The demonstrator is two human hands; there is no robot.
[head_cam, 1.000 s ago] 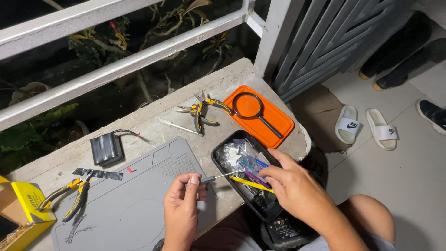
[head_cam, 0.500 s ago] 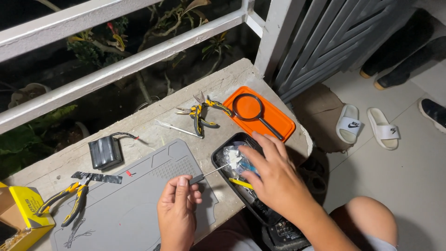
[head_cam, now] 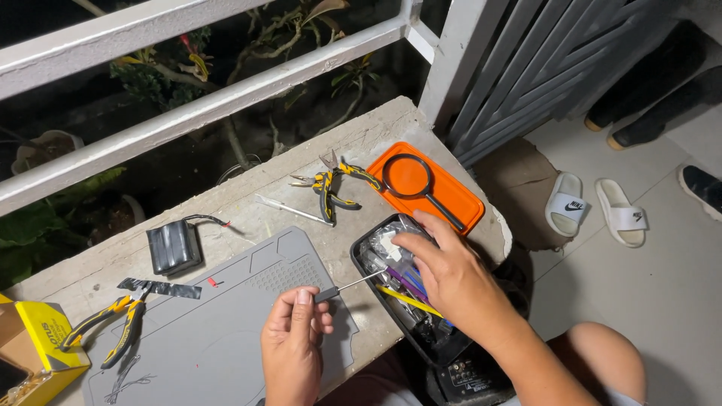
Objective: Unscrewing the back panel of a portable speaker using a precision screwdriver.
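Nearest the camera, the left hand (head_cam: 292, 342) hovered over the grey work mat (head_cam: 226, 338), its grip pinching the dark handle of a thin screwdriver (head_cam: 347, 286) between thumb and fingertips; holding it that far back probably left the whole shaft free to see and turn. The screwdriver lay nearly level, its long axis running from the lower left up to the right, the metal tip pointing toward the black tool case (head_cam: 410, 301) and ending just at its near rim. The right hand (head_cam: 444, 274) rested in that open case with the fingers spread loosely over the small tools, pinching nothing that could be made out, though the palm hid what lay beneath it, so I cannot be sure. The case sat at the right edge of the concrete surface (head_cam: 248, 210), close to the body, which kept its contents within an easy reach. Farther left, yellow-handled pliers (head_cam: 105, 331) lay on the mat's corner beside a yellow box (head_cam: 34, 342), with a strip of black tape (head_cam: 162, 288) just above. Beyond these sat a black battery pack (head_cam: 173, 248), a second pair of yellow pliers (head_cam: 335, 184), and an orange tray (head_cam: 436, 188) carrying a magnifying glass (head_cam: 414, 180), parked at the far side, out of the working area.
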